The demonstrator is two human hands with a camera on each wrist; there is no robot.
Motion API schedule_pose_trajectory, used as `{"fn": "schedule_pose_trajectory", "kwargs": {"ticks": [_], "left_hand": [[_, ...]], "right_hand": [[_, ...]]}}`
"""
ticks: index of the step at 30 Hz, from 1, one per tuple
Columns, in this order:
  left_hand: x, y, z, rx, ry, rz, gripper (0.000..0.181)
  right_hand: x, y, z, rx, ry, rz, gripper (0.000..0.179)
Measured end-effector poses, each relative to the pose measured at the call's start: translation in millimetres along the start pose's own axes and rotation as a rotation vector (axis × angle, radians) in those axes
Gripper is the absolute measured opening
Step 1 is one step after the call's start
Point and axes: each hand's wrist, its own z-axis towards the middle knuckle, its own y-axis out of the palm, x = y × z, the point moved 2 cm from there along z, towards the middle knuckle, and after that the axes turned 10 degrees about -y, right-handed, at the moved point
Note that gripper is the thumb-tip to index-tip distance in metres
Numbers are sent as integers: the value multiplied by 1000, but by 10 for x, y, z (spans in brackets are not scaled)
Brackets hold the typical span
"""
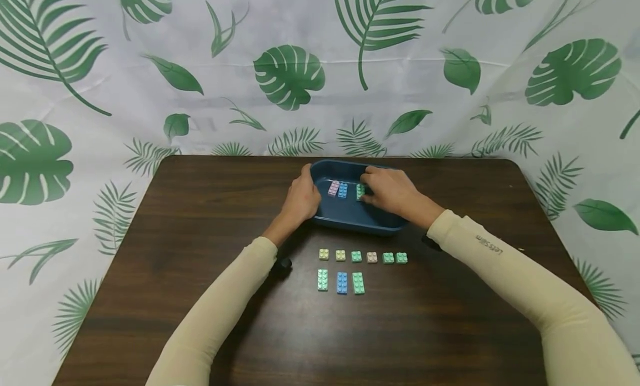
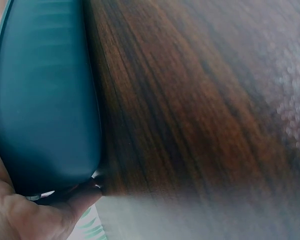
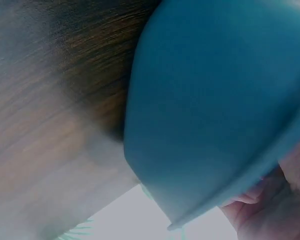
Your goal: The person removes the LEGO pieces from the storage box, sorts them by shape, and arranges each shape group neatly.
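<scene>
A dark blue tray [image 1: 345,227] sits at the far side of the table. My left hand [image 1: 303,198] grips its left end, and in the left wrist view the thumb and fingers curl about the tray's wall [image 2: 45,110]. Over the tray's right end, my right hand [image 1: 392,189] pinches a green toy brick [image 1: 360,191] between thumb and fingers, partly covering it. A pink brick [image 1: 333,188] and a blue brick [image 1: 342,190] lie inside, left of that one. In the right wrist view, the tray's outer wall [image 3: 205,100] hides most of the right hand [image 3: 275,210].
Nearer than the tray, a row of several small square bricks [image 1: 356,256] in yellow, green and pink lies on the wooden table [image 1: 200,236]. Below it are two longer green bricks [image 1: 322,280] with a blue brick [image 1: 342,282] between them. A leaf-print cloth [image 1: 300,108] hangs behind.
</scene>
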Motion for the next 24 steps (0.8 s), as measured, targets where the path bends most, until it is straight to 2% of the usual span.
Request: {"fn": "schedule_pose_trajectory", "kwargs": {"ticks": [9, 16, 24], "left_hand": [[8, -8, -8, -19, -5, -7, 61], [24, 4, -30, -13, -6, -6, 62], [32, -12, -46, -18, -2, -5, 62]], "right_hand": [[-156, -291, -252, 75, -32, -48, 42], [-319, -502, -578, 126, -70, -57, 42], [-592, -606, -915, 165, -150, -90, 43]]}}
